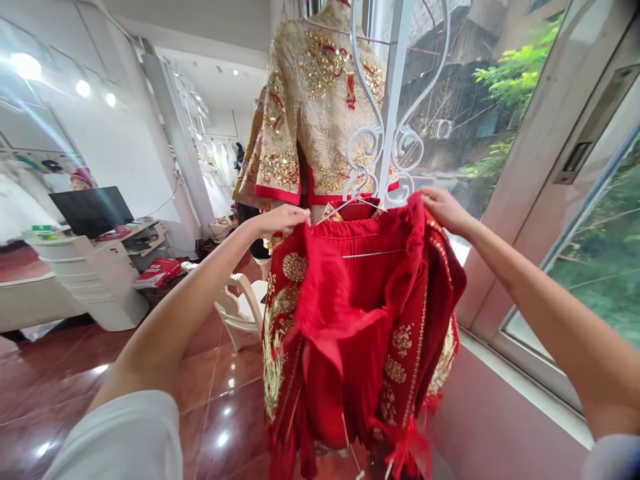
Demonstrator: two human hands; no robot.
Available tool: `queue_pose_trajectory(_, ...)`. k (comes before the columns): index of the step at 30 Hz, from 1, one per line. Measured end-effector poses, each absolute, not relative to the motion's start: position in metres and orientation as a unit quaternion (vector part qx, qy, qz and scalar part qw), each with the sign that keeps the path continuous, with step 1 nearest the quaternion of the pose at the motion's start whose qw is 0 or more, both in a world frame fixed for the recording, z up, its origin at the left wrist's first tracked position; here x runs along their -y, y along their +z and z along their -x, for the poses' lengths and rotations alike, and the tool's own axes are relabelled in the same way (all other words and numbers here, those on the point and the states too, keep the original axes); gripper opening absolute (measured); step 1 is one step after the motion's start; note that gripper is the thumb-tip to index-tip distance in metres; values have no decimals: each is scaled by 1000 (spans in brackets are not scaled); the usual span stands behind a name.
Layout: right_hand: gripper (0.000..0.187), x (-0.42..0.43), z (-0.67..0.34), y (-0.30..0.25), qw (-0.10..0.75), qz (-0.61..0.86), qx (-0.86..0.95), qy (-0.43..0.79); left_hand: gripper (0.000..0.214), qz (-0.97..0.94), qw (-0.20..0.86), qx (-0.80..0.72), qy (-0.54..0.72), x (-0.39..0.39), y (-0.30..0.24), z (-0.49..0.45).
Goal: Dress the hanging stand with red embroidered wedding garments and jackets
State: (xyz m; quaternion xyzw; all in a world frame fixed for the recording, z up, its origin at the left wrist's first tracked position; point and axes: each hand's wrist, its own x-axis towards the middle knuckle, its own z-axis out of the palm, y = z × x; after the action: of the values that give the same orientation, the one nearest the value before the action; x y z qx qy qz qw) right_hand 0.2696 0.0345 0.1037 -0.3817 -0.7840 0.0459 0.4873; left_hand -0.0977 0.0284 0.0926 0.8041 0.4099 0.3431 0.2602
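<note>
In front of me hangs a red embroidered garment [345, 327] with gold beading, pleated red fabric in its middle and tassels low down. A thin metal hanger [361, 185] shows at its top, hooked near a white scrolled metal stand [389, 120]. My left hand [289, 219] pinches the garment's upper left edge. At the upper right edge, my right hand [444, 208] is closed on the gathered red cloth; part of its fingers are behind the fabric. Behind it hangs a cream and gold jacket [330, 87] with red trim.
Tall glass windows [585, 253] in metal frames stand close on the right, above a sill [525, 393]. To the left are a white plastic chair [245, 303], a desk [100, 280] with a black monitor [91, 210], and a glossy reddish tiled floor [200, 400].
</note>
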Motion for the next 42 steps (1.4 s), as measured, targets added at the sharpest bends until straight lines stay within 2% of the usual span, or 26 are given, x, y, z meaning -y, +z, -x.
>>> queue_pose_trajectory(2, 30, -40, -273, 85, 399, 370, 836, 66, 43, -801, 259, -412, 347, -26, 87, 101)
queue_pose_trajectory(5, 23, -45, -275, 58, 354, 388, 851, -9, 41, -820, 171, -369, 403, -17, 74, 106)
queue_pose_trajectory(9, 20, -47, -273, 52, 376, 435, 811, -106, 42, -851, 18, -351, 391, 3, 54, 111)
queue_pose_trajectory(12, 27, -51, -271, 70, 408, 427, 799, -114, 24, -843, -59, -358, 398, 2, 47, 109)
queue_pose_trajectory(16, 29, -51, -256, 80, 434, 455, 765, -138, 25, -751, -19, -431, 501, -28, 57, 101)
queue_pose_trajectory(18, 32, -45, -244, 68, 423, 494, 743, -158, 33, -727, -1, -483, 488, -41, 64, 97)
queue_pose_trajectory(20, 36, -36, -235, 50, 381, 497, 756, -191, 35, -740, -28, -514, 433, -46, 68, 93)
queue_pose_trajectory(22, 45, -28, -229, 33, 354, 467, 780, -220, 30, -742, -92, -527, 404, -38, 64, 88)
queue_pose_trajectory(24, 53, -21, -227, 25, 366, 454, 780, -227, 30, -717, -177, -529, 418, -19, 54, 81)
queue_pose_trajectory(28, 54, -11, -224, 23, 382, 483, 763, -199, 41, -623, -297, -545, 477, 36, 11, 56)
queue_pose_trajectory(31, 60, -7, -220, 19, 391, 480, 760, -198, 37, -604, -259, -591, 468, 73, -41, 33)
queue_pose_trajectory(34, 65, -4, -214, 9, 418, 480, 739, -221, 46, -587, -172, -661, 434, 91, -99, 14)
queue_pose_trajectory(37, 61, 6, -201, -12, 478, 481, 697, -233, 44, -566, 1, -683, 461, 94, -137, 9)
queue_pose_trajectory(40, 41, 28, -182, -58, 569, 449, 648, -235, 33, -543, 204, -586, 567, 94, -142, 16)
queue_pose_trajectory(41, 29, 35, -175, -79, 581, 422, 660, -221, 35, -532, 246, -546, 598, 95, -137, 20)
queue_pose_trajectory(42, 22, 42, -170, -101, 558, 391, 709, -182, 36, -523, 275, -512, 624, 97, -130, 25)
